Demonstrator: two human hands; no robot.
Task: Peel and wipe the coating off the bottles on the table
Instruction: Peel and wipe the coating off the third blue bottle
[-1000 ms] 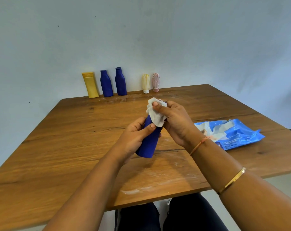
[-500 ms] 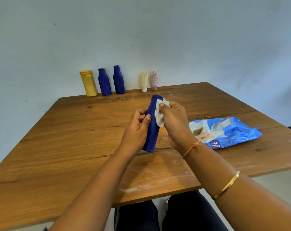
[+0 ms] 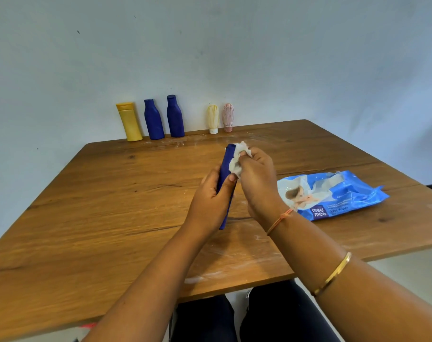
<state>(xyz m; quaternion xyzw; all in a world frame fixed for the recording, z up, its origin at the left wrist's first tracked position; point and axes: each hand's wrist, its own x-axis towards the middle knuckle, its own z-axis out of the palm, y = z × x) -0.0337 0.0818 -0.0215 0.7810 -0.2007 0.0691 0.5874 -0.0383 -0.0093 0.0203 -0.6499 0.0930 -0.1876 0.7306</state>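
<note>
Covering much of the dark blue bottle (image 3: pixel 226 164), the left hand (image 3: pixel 210 198) curls its fingers and thumb round the lower body, so that only the upper part and a sliver of the base show. Whether the base touches the table (image 3: pixel 111 218) or hangs just above it cannot be told. The bottle stands nearly upright, leaning slightly right, over the middle of the table. The right hand (image 3: pixel 257 178) pinches a crumpled white wipe (image 3: pixel 237 157) against the bottle's upper right side. The wipe hides part of the top, and the right fingertips are mostly buried in it. Both forearms are cut off by the near edge of the view. The right one carries a thread band (image 3: pixel 280 219) at the wrist and a gold bangle (image 3: pixel 333 275) nearer.

To the right lies a torn-open pack of wet wipes (image 3: pixel 333 193), its small print too blurred to read.

At the far edge, against the wall (image 3: pixel 259 58), five bottles stand in a row. From left to right they are a yellow bottle (image 3: pixel 130 122), a left blue bottle (image 3: pixel 153 119), a right blue bottle (image 3: pixel 175 117), a small cream bottle (image 3: pixel 213 118) and a small pink bottle (image 3: pixel 228 117). The surfaces of the last two look streaky and are hard to make out.

The table is brown wood with dark cracks and knots, smeared with whitish marks near the hands and along the far edge. The wall is plain pale grey-blue. Dark trousers (image 3: pixel 271 314) show below the near edge.
</note>
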